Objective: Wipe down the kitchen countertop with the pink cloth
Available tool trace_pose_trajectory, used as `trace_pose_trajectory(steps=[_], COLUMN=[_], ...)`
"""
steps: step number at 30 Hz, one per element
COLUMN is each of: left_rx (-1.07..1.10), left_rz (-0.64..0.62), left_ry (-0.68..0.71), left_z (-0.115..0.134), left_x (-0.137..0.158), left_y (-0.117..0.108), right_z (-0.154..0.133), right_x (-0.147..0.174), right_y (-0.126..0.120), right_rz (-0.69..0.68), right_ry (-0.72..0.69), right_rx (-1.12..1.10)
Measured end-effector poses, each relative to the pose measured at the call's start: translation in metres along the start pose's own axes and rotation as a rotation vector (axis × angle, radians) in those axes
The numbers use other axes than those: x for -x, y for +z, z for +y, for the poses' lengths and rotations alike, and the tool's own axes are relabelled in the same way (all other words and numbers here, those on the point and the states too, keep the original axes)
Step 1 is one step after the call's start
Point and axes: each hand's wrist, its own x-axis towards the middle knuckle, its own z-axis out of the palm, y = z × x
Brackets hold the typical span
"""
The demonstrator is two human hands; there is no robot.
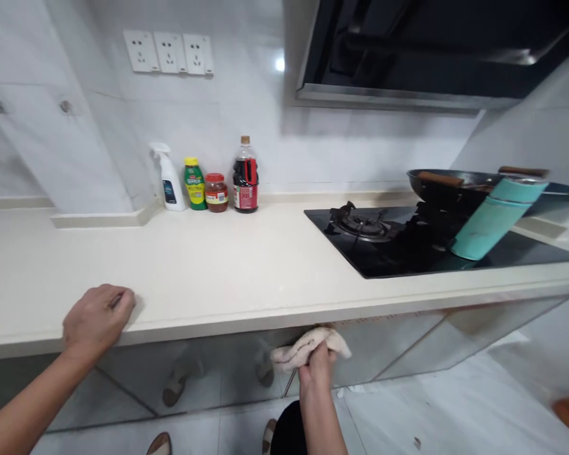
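My left hand (99,316) is closed in a fist and rests on the front edge of the pale countertop (208,272). Nothing shows in its curled fingers. A crumpled whitish cloth (296,352) is gripped in my right hand (318,366), just under the counter's front edge. The cloth is against or very near the glossy cabinet front (237,366); whether it touches is hard to tell.
Along the wall stand a white spray bottle (171,183), a green bottle (195,186), a red-lidded jar (216,194) and a dark sauce bottle (245,183). To the right, a gas hob (351,253) bears a wok (436,186) and a turquoise cylindrical container (493,221). Above hangs a range hood (408,57).
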Motion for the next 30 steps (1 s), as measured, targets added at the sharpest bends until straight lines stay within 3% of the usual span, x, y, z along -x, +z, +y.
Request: trace_pose_trajectory(steps=[4,8,13,17,19,21,27,30], left_rx=[-0.006,-0.006,0.015,0.018,0.028,0.044,0.034,0.018], left_rz=[0.109,0.175,0.159,0.134,0.131,0.122,0.108,0.11], left_ry=[0.077,0.121,0.091,0.078,0.069,0.066,0.072,0.066], left_z=[-0.001,0.0,0.002,0.002,0.002,0.002,0.005,0.008], left_x=[0.004,0.007,0.01,0.011,0.011,0.012,0.013,0.014], left_y=[0.003,0.004,0.002,0.0,0.0,0.0,0.001,0.0], right_z=[-0.016,0.01,0.072,0.103,0.103,0.09,0.022,0.009], right_x=[0.024,0.066,0.144,0.179,0.172,0.15,0.053,0.021], right_y=[0.023,0.046,0.066,0.069,0.064,0.055,0.009,-0.01], right_rz=[0.202,0.238,-0.035,-0.349,-0.41,-0.363,-0.114,0.023], right_ry=[-0.25,-0.377,-0.495,-0.739,-0.822,-0.818,-0.662,-0.539], right_rx=[0.205,0.416,0.547,0.628,0.62,0.584,0.533,0.504])
